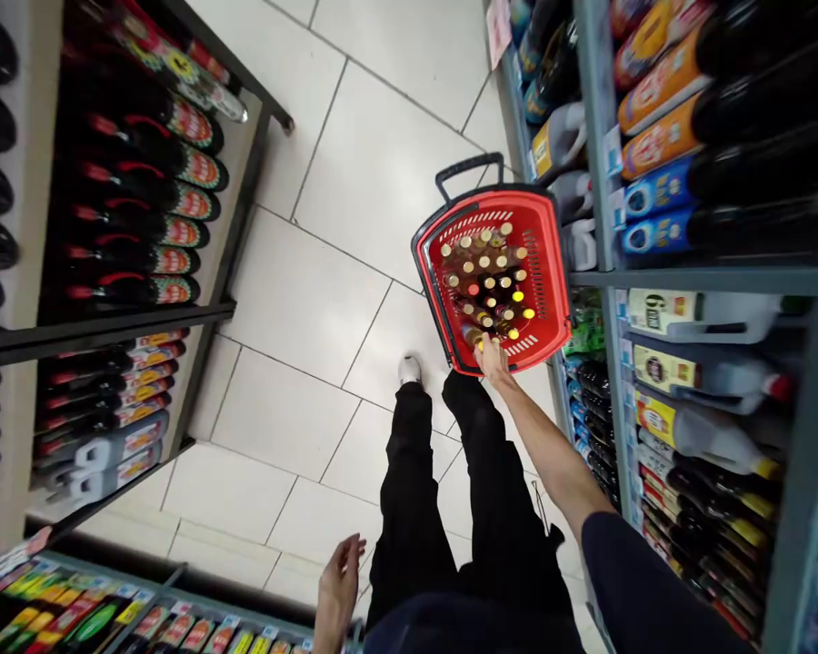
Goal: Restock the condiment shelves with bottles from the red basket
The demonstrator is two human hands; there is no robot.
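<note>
A red shopping basket (549,300) with a black rim and a raised black handle stands on the floor ahead of my feet. Several upright bottles (489,282) fill its middle, most with pale gold caps, some with yellow caps and one with a red cap. My right hand (493,359) reaches down over the basket's near side, its fingers closed round the top of a yellow-capped bottle; the bottle's body is mostly hidden. Low by my left leg hangs my left hand (341,581), holding nothing, its fingers loosely bent and apart.
A shelf of dark bottles with red caps (170,200) runs along the left. On the right, close beside the basket, a blue-grey shelf (709,280) holds bottles and jugs. More shelved goods (54,609) sit at lower left. Pale floor tiles (273,400) lie between the shelves.
</note>
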